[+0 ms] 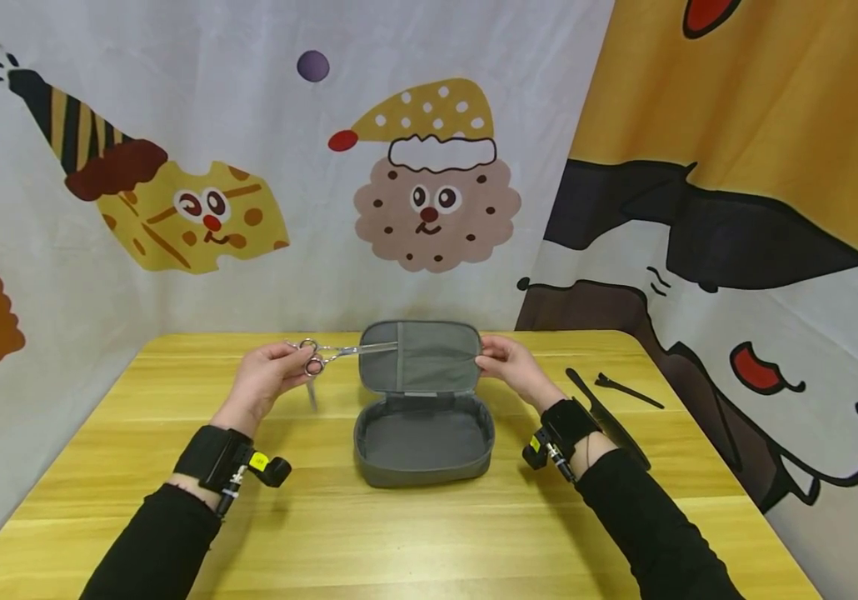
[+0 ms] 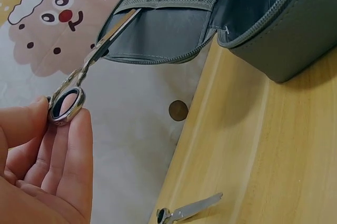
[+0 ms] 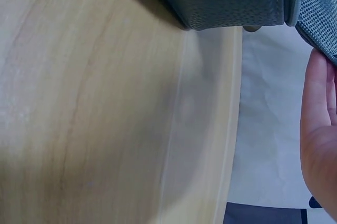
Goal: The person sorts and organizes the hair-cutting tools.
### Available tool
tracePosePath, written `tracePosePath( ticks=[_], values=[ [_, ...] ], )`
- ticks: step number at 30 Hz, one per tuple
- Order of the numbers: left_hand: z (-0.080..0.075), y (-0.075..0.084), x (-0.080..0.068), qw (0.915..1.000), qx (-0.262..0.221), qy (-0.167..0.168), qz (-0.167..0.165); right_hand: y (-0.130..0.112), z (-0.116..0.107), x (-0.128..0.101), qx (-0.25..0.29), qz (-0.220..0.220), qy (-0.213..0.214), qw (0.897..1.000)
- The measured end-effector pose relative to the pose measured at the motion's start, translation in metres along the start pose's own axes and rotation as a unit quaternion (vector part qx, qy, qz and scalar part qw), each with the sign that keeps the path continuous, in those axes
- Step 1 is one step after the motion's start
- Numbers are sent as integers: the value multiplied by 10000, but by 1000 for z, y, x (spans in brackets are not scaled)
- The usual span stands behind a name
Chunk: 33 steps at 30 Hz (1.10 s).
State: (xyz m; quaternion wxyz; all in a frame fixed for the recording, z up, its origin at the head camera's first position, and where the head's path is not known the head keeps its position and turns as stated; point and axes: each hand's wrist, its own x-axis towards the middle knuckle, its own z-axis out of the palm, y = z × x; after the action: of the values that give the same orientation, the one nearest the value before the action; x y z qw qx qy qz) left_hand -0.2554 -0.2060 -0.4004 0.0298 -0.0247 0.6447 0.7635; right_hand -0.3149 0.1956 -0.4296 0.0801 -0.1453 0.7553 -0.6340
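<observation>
I observe the scissors (image 1: 348,351) at the raised lid (image 1: 379,372), tips by the edge of its mesh pocket (image 1: 440,354); the left hand (image 1: 267,372) pinches the finger rings, presumably to keep the blades clear. The right hand (image 1: 516,367) pinches the lid's right edge, apparently steadying it above the grey case (image 1: 423,477), with comb (image 1: 614,423) and clip (image 1: 630,391) lying aside to the right.

Grey case (image 1: 425,472), silvery scissors (image 1: 346,351), yellow wood-grain table (image 1: 399,542)
</observation>
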Motion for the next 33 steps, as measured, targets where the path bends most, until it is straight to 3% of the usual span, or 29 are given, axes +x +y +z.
tracePosePath(
  ticks=[19, 33],
  values=[
    [7, -1, 8, 9999, -73, -77, -31, 6, -1, -3, -218, -368, 39, 9991],
    [25, -11, 17, 9991, -347, -199, 161, 6, 4, -3, -289, -545, 129, 9980]
  ],
)
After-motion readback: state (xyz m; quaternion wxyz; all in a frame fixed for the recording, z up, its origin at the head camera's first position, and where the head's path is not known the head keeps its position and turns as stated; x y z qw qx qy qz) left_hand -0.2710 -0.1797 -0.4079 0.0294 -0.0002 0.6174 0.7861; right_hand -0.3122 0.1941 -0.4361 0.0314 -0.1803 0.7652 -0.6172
